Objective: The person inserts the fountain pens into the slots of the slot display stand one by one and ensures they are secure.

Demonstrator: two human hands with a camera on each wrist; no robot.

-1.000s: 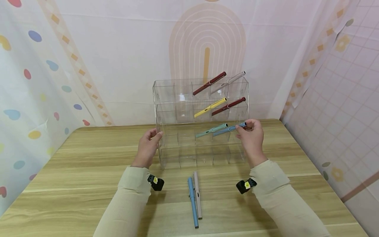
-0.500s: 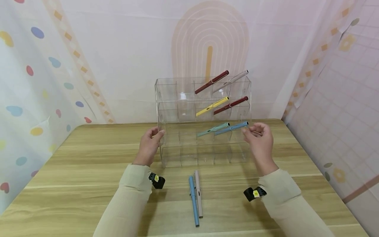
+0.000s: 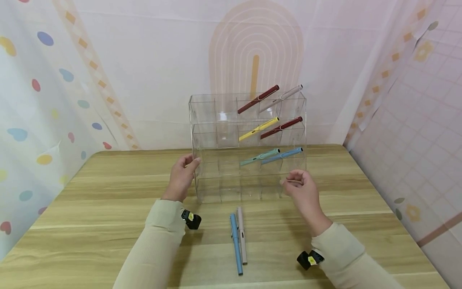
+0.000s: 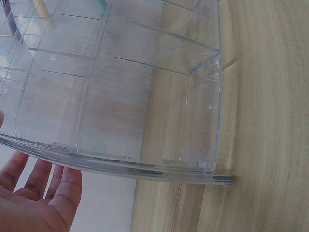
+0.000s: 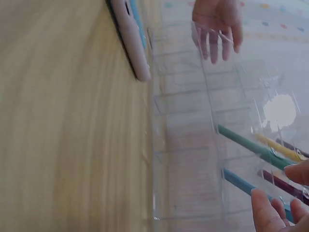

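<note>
My left hand [image 3: 181,176] holds the left side panel of a clear tiered pen rack [image 4: 120,164], thumb at the front edge and fingers behind the panel. By the rack's lower right corner is my right hand [image 3: 304,194], fingers loosely bent, nothing between them. A blue pen [image 3: 283,155] and a green pen [image 3: 261,157] lean in the third tier. Above them are a yellow pen [image 3: 258,129] and a dark red pen [image 3: 282,128]. The top tier carries another dark red pen [image 3: 257,100] and a pale pink pen [image 3: 282,98].
On the wooden table [image 3: 108,212], in front of the rack, a second blue pen [image 3: 236,245] and a greyish-pink pen [image 3: 242,237] lie side by side. A patterned cloth [image 3: 155,72] hangs behind the table and along both sides.
My right hand has let go of the blue pen in the third tier, drawn back to the right, then dropped to the bottom tier's level. My left hand stays on the rack.
</note>
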